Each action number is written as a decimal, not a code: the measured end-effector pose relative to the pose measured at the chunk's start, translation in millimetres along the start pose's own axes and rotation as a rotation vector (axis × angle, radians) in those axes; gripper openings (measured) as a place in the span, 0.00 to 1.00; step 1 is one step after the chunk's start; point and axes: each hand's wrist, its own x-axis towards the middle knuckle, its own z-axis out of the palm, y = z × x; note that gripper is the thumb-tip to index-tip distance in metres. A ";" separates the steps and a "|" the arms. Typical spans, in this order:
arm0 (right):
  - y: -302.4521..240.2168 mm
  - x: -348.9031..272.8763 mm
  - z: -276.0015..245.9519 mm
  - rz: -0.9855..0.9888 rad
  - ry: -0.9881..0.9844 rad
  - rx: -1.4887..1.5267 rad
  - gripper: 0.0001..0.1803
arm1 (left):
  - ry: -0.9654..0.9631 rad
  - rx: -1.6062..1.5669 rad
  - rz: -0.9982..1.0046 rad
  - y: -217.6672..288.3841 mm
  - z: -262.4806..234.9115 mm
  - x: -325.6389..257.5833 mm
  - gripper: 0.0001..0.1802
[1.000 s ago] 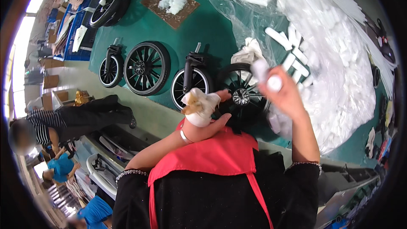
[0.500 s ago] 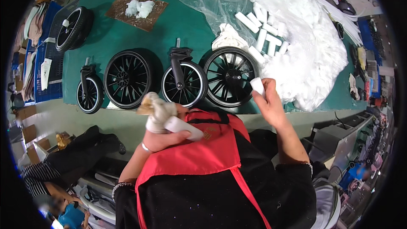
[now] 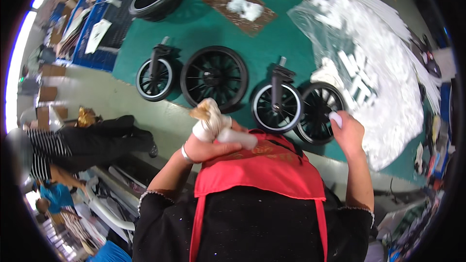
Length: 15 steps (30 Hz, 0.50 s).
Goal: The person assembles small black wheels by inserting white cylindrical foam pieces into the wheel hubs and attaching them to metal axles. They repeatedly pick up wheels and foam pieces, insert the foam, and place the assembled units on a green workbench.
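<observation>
"Against the thumb of the half-curled left hand [image 3: 206, 150], a white cylinder [image 3: 238, 139] is held beside bunched cloth [image 3: 209, 115]."

"And the right hand [image 3: 350, 132]?"

"Pinching a white piece [image 3: 335, 119], near the spoked wheel [image 3: 318, 109]."

"A slack left thumb could drop the cylinder."

White tube [image 3: 238, 139] blurred; cloth [image 3: 210, 118] hides part of left hand [image 3: 200, 149]. Right hand [image 3: 350, 132] hides part of white piece [image 3: 335, 118]. Rightmost wheel [image 3: 318, 113] partly behind fork wheel [image 3: 276, 108]. Blue shirt [image 3: 111, 252] cut by lower edge.
</observation>
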 end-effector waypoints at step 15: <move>14.6 24.8 34.7 -0.030 -0.240 -0.060 0.16 | 0.816 -0.438 -0.079 -45.8 -91.0 21.6 0.15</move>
